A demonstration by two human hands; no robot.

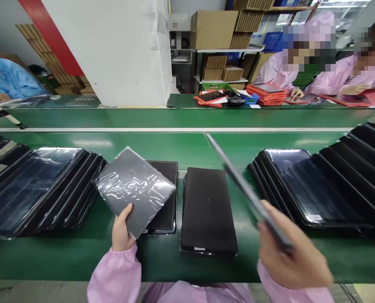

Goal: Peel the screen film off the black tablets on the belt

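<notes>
My left hand (pixel 122 230) is closed on the lower corner of a grey tablet (pixel 136 189) in shiny clear film, thumb on its face. The tablet is tilted over a flat black panel (pixel 167 212), hiding much of it. My right hand (pixel 296 252), blurred, grips a thin grey slab like a tablet (pixel 249 191), seen edge-on, so its faces hardly show. Between the hands lies a small stack of black panels (pixel 208 210) with a white label at the near edge.
Rows of leaning black panels in film (pixel 70 189) stand at left, and more panels (pixel 304 185) at right. A green work surface (pixel 137 265) runs across. Beyond it are orange folders (pixel 266 94), people in pink and blue sleeves, a white pillar (pixel 133 50) and shelved boxes.
</notes>
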